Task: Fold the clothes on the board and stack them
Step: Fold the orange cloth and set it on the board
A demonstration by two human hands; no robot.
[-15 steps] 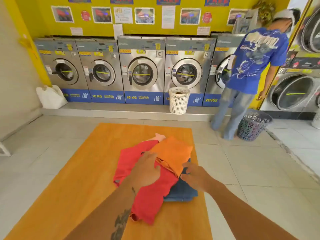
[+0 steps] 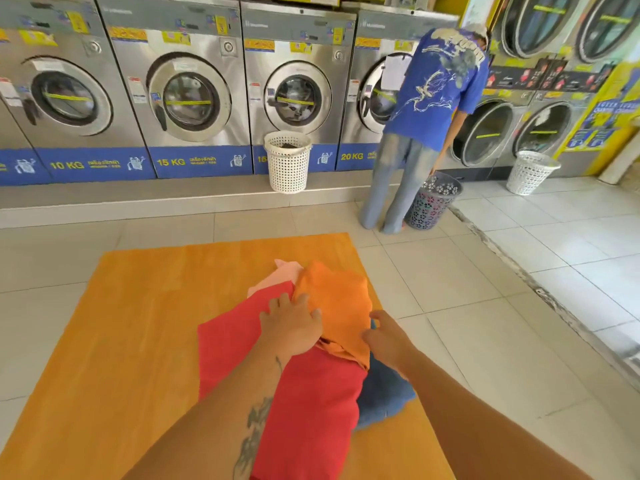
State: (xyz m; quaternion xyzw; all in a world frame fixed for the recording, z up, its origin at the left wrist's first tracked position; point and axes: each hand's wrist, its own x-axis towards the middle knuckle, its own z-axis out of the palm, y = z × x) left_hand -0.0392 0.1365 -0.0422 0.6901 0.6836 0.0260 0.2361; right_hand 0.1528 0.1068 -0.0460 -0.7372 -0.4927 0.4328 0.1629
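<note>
A heap of clothes lies on the orange board (image 2: 138,323). Spread under the heap is a red garment (image 2: 311,400), with an orange garment (image 2: 341,299) on top, a pale pink piece (image 2: 285,271) poking out behind and a blue denim piece (image 2: 384,393) at the right. My left hand (image 2: 292,327) rests flat, fingers spread, where the red and orange cloth meet. My right hand (image 2: 388,339) touches the orange garment's right edge above the denim, fingers loosely curled; whether it pinches the cloth is unclear.
A row of steel washing machines (image 2: 187,95) lines the far wall. A white basket (image 2: 288,161) stands on the step. A person in a blue shirt (image 2: 433,91) bends at a machine beside a dark basket (image 2: 433,200). Another white basket (image 2: 530,171) sits at the right.
The camera has tilted down and moved closer. Both hands have shifted slightly forward on the heap; the clothes lie much as before.
</note>
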